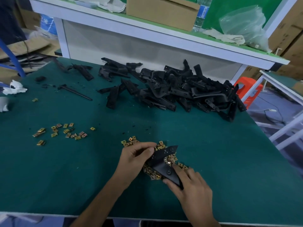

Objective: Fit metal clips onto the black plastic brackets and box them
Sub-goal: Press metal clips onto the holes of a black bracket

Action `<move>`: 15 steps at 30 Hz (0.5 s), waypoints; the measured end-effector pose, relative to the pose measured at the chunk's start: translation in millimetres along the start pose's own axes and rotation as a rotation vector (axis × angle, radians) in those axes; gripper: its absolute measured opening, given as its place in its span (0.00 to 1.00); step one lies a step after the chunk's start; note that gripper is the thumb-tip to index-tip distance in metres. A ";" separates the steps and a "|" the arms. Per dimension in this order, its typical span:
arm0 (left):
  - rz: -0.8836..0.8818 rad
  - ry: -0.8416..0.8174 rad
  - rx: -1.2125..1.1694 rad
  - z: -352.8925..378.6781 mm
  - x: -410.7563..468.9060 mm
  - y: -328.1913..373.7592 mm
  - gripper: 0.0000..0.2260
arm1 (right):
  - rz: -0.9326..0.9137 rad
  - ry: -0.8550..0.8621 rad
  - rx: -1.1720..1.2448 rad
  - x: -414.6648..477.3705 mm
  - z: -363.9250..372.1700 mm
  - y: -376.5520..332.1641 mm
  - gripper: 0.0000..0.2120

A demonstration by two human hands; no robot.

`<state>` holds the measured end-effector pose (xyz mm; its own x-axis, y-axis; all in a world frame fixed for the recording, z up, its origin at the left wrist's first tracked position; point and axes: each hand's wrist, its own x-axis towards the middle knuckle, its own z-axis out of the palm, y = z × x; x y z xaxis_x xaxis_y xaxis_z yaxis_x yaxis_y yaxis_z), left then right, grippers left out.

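Black bracket point(161, 163), hands point(134, 158) point(190, 185) curled round it

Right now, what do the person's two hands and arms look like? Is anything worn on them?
The left hand and the right hand are bare: no gloves, no rings that show. The left forearm and the right forearm are bare too; no sleeve, watch or band shows down to the picture's bottom edge.
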<state>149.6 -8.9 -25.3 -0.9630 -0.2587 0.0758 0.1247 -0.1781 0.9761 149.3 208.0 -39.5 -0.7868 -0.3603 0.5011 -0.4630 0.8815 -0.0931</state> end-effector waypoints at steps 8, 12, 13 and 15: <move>-0.043 0.015 0.027 0.2 0.0 -1.8 0.08 | -0.004 0.002 -0.015 -1.5 -0.3 -0.2 0.25; -0.023 0.001 0.031 1.1 -1.8 -2.3 0.08 | 0.003 -0.009 -0.015 -2.4 -0.3 0.3 0.25; -0.026 -0.004 0.025 2.1 -2.7 -2.2 0.09 | 0.007 -0.006 -0.013 -2.5 0.2 0.2 0.26; -0.061 0.017 -0.016 3.9 -2.6 -2.3 0.09 | 0.005 0.010 -0.021 -3.1 1.8 0.3 0.26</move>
<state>150.8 -4.1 -26.9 -0.9646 -0.2634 0.0128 0.0700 -0.2090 0.9754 150.9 208.8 -42.6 -0.7848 -0.3526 0.5096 -0.4501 0.8896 -0.0776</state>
